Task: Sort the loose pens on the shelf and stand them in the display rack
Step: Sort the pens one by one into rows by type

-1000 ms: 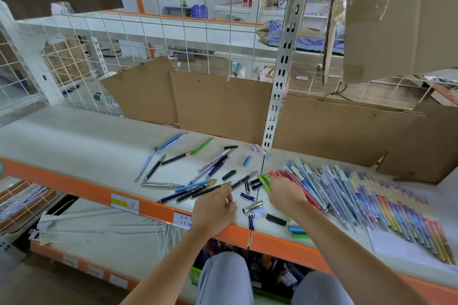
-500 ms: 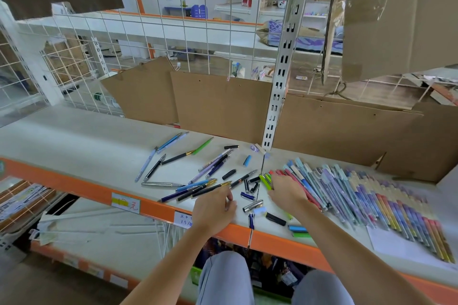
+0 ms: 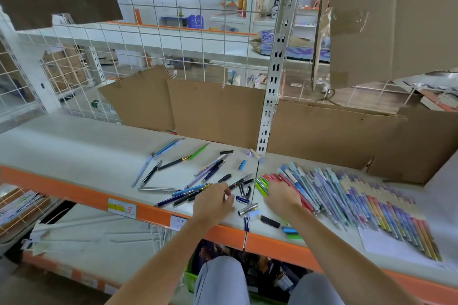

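Shelf: a pale deck with an orange front edge, cardboard sheets propped along the back. No display rack is in view, so I judge the standing step not yet begun; this is sorting.

Sorted row: a long fanned band of pens on the right half of the deck, laid side by side, barrels running from far-left to near-right, grouped by colour from red and green at the left end to orange at the right.

Loose pens: scattered on the left half at every angle, with small caps and short barrels in the middle strip between my hands.

Right hand: palm down on the left end of the sorted row, over the red and green barrels. Fingers are hidden beneath the back of the hand — I cannot tell whether they pinch anything.

Left hand: at the near edge of the scatter, fingers curled, tips drawn close together at what seems to be a small dark piece; whether they grip it I cannot confirm.

Governing relation: the dark blue pen lies just left of my left hand, long axis pointing from near-left to far-right, its far end under the fingers. The left hand is the nearer one — the right is apart, across the middle strip.
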